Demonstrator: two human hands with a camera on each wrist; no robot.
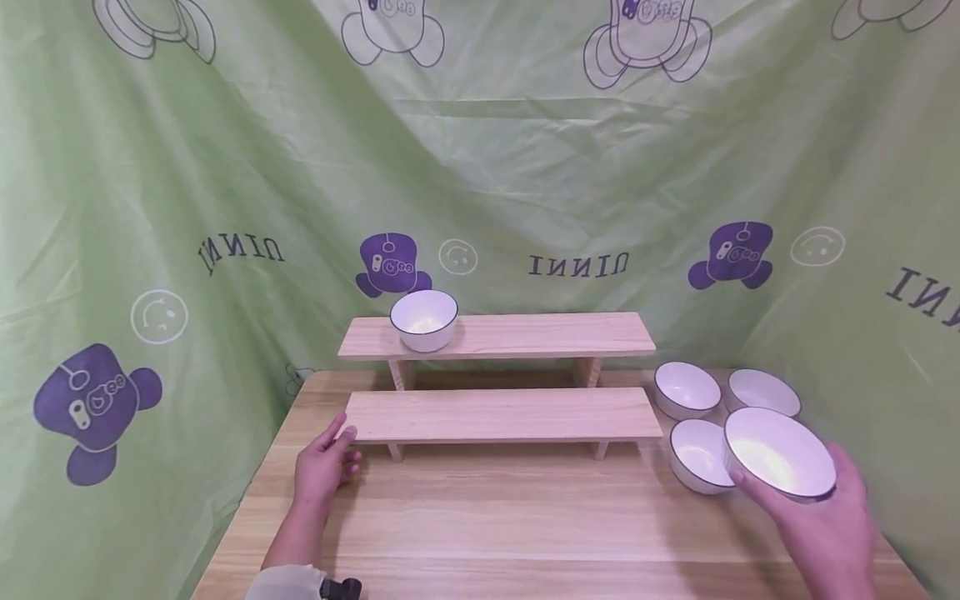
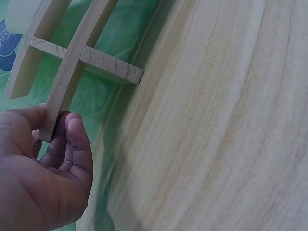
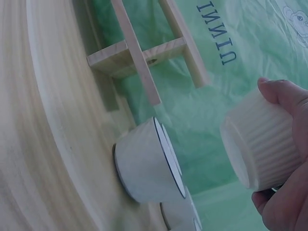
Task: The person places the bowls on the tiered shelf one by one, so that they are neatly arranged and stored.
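Observation:
My left hand grips the left end of the lower shelf board, thumb on one face and fingers on the other in the left wrist view. On the right, my right hand holds a white bowl by its side, raised above the table; its ribbed outside shows in the right wrist view. Near it stand three more white bowls with dark rims: a front one, a back left one and a back right one. Another white bowl sits on the upper shelf board, left of its middle.
The two-step wooden stand rests toward the back of a wooden table. Behind and beside the table hangs a green printed curtain. The bowls on the table stand close to the stand's right end.

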